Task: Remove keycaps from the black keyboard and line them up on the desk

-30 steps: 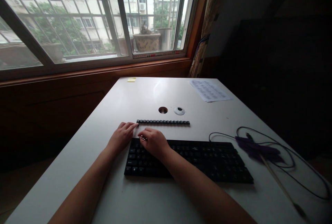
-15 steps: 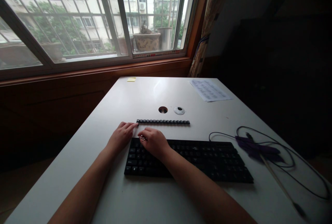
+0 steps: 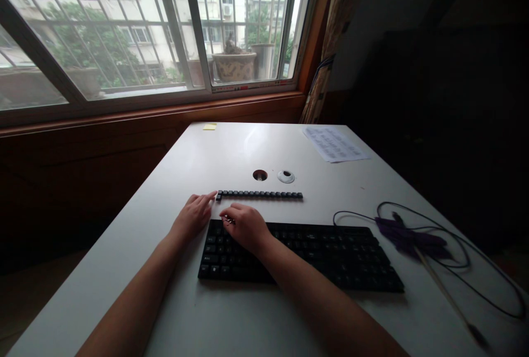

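Note:
A row of black keycaps point(image 3: 264, 194) lies on the white desk beyond the keyboard point(image 3: 330, 255). One more keycap point(image 3: 219, 198) sits just below the row's left end. My left hand point(image 3: 196, 212) rests on the desk there, fingers stretched out, with a fingertip at or beside these leftmost keycaps. Over the keyboard's upper left corner, my right hand point(image 3: 246, 226) is closed on a small shiny metal tool point(image 3: 228, 219); its exact kind is hard to make out. The hand covers some of the keys beneath it.
A cable hole point(image 3: 260, 175) and its loose round cover point(image 3: 286, 176) are beyond the keycaps. Printed papers point(image 3: 336, 145) and a yellow sticky note point(image 3: 209, 126) lie at the far edge. To the right are a purple cloth point(image 3: 413, 237), a thin brush-like stick point(image 3: 448, 296) and a looped cable point(image 3: 469, 249).
My left fingers have shifted slightly left and away, uncovering the single keycap below the row's left end. My right hand stays over the keyboard with the metal tool.

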### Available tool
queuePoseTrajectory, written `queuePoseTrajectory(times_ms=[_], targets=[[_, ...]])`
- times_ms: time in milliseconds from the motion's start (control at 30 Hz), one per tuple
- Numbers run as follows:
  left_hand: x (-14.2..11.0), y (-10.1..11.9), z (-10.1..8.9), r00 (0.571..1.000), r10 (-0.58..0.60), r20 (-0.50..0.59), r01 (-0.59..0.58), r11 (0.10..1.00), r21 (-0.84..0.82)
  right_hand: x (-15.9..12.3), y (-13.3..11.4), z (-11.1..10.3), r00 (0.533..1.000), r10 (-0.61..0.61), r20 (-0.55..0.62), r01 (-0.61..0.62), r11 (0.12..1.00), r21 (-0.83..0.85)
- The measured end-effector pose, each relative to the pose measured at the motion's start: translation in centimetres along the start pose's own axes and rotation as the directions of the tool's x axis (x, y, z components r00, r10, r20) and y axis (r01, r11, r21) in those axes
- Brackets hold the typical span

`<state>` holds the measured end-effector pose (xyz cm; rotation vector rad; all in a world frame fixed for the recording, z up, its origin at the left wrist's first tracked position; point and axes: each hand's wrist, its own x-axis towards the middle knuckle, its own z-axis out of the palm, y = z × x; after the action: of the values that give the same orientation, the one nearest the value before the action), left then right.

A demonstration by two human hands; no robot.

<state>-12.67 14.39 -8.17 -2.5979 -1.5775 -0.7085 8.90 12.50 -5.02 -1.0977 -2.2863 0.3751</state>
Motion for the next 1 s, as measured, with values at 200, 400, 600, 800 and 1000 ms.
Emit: queuePoseTrajectory(times_ms=[200,400,600,800,1000], targets=[[-0.21,-0.08,0.06,0.997,-0.059,-0.054,0.053,0.993,-0.107,0.03,0.14,0.09,1.000,0.000,-0.015,0.000,1.000,0.006],[-0.21,-0.17,0.25,0.994,-0.097,-0.048,0.089,0.985,-0.147,0.02,0.12,0.06,1.000,-0.006,-0.016,0.006,1.000,0.011],[-0.19,-0.02,0.12,0.995,-0.091,-0.047,0.084,0.988,-0.128,-0.01,0.00,-0.04,1.000,-0.001,-0.014,0.001,1.000,0.008],[-0.10,0.19,-0.03,0.994,-0.098,-0.040,0.093,0.989,-0.118,0.04,-0.11,-0.13,1.000,0.012,-0.004,-0.012,1.000,0.006],[-0.11,0.05,0.00,0.995,-0.098,-0.031,0.094,0.988,-0.122,0.02,0.07,0.07,0.999,0.010,-0.031,-0.009,0.999,0.040]])
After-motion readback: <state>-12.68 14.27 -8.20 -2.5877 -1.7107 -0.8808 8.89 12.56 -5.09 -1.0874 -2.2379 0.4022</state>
